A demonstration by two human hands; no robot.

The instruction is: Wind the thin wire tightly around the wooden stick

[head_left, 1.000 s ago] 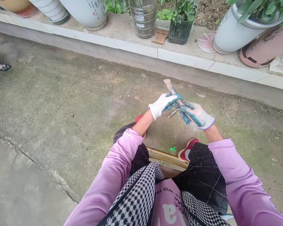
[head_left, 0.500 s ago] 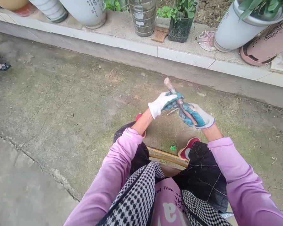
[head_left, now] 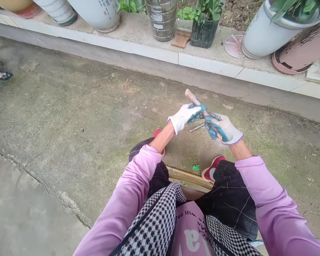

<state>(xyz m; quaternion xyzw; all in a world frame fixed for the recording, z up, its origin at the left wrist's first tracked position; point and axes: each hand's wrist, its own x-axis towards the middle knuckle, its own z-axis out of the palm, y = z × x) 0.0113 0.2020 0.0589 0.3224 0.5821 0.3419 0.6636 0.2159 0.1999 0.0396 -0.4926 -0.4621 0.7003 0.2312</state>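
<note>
Holding a short wooden stick (head_left: 192, 98) centre-right of frame: left hand (head_left: 184, 116) and right hand (head_left: 225, 129) both curled around it. Likely light, stiff, rough, not slippery; grip mid-shaft

You've got two gloved hands in view: left hand (head_left: 183, 116), right hand (head_left: 225, 129). One stick (head_left: 193, 98) across them, one thin rod (head_left: 196, 128) just under it. Two red shoes on the ground: left shoe (head_left: 157, 133), right shoe (head_left: 212, 171). Two bamboo rails (head_left: 188, 174) by your knees. One green scrap (head_left: 195, 167).

On the ledge (head_left: 138, 33) you can count seven vessels: tan pot (head_left: 13, 4), ribbed white pot (head_left: 60, 12), white pot with writing (head_left: 97, 14), clear cylinder (head_left: 161, 19), black square pot (head_left: 204, 35), large white pot (head_left: 264, 37), pink pot on its side (head_left: 301, 49). Two of them, the black and the large white, carry leafy plants. Also there: one wooden block (head_left: 181, 39), one round white grille (head_left: 233, 46), one pale tile (head_left: 318, 69).

Far left, one foot of another person (head_left: 0, 75)
</note>
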